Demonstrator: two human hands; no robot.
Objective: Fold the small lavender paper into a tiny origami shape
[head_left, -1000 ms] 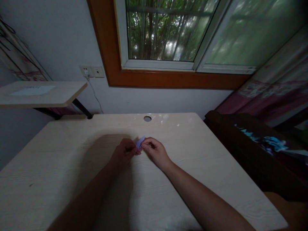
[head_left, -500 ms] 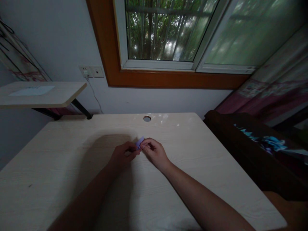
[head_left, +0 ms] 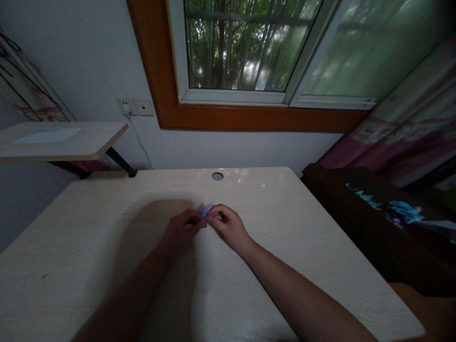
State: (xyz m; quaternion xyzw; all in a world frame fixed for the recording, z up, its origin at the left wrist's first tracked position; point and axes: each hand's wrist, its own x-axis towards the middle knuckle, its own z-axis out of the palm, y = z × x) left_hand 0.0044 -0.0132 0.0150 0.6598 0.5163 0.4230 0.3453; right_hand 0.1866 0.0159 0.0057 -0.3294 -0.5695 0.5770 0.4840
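Note:
A small piece of purple paper [head_left: 206,210] is pinched between both hands over the wooden desk [head_left: 270,266]. My left hand [head_left: 181,229] grips its left side, thumb and fingers closed together. From the right, my right hand [head_left: 230,225] pinches the paper's lower right part with thumb and index finger. The fingertips of both hands nearly meet and cover much of the paper; an upper corner sticks up between them. Any folds in it are too small to make out.
A raised shelf [head_left: 107,140] with a paper sheet [head_left: 48,136] stands at the back left. A cable hole [head_left: 217,176] lies near the desk's far edge. Beyond are a wall socket [head_left: 134,107] and a window; dark furniture [head_left: 370,228] stands to the right.
The right fingertips have shifted very slightly left and down on the purple paper. Otherwise the hands hold nearly the same pose.

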